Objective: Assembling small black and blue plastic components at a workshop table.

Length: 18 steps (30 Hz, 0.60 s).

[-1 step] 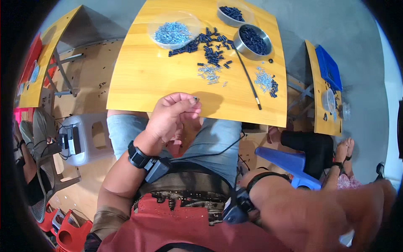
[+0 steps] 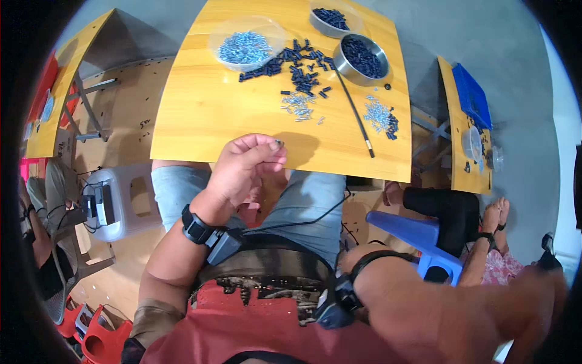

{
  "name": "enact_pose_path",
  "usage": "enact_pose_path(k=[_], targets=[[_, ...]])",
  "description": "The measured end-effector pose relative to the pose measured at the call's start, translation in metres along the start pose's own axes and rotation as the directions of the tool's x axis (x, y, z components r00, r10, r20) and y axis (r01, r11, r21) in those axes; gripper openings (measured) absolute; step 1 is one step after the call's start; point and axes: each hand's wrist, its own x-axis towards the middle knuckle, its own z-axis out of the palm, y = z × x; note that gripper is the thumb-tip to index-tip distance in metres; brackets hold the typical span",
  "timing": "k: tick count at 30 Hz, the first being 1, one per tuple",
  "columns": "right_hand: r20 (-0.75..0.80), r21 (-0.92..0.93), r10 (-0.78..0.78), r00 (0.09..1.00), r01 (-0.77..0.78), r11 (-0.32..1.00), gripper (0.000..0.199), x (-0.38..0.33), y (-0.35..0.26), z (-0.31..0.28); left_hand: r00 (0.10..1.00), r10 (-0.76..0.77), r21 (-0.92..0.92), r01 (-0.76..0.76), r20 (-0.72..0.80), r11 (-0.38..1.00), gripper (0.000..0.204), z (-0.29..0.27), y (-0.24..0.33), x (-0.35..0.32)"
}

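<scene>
Dark piece [image 2: 278,143] apparently in left hand [image 2: 242,159]

1. A small dark piece [image 2: 278,144] is showing at the fingertips of the left hand [image 2: 245,162], which is pinching it between thumb and forefinger.
2. The fingers are covering most of it, hiding its full shape and tilt.
3. It is hanging above the yellow table [image 2: 206,124], near the edge closest to the person.

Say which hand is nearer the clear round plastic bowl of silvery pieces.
Left. The left hand is at the yellow table's near edge, short of the bowl; the blurred right hand is farther off, lower right.
</scene>
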Motion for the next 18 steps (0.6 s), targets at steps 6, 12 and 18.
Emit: enact_pose_path(k=[6, 12, 18], targets=[[-0.173, 0.530, 0.072, 0.982, 0.031, 0.847, 0.016, 0.015, -0.016, 0.024, 1.000, 0.020, 0.028, -0.019, -0.016, 0.999, 0.009, -0.003, 0.000, 0.003], [-0.335, 0.769, 0.177, 0.925, 0.160, 0.618, 0.022, 0.036, -0.028, 0.048, 0.999, 0.007, 0.029, -0.005, -0.051, 1.000, 0.010, -0.003, 0.004, 0.000], [-0.622, 0.723, 0.317, 0.716, 0.370, 0.584, 0.019, 0.051, -0.040, 0.063, 0.998, 0.045, 0.064, -0.041, -0.048, 0.997, 0.010, -0.003, 0.009, 0.009]])
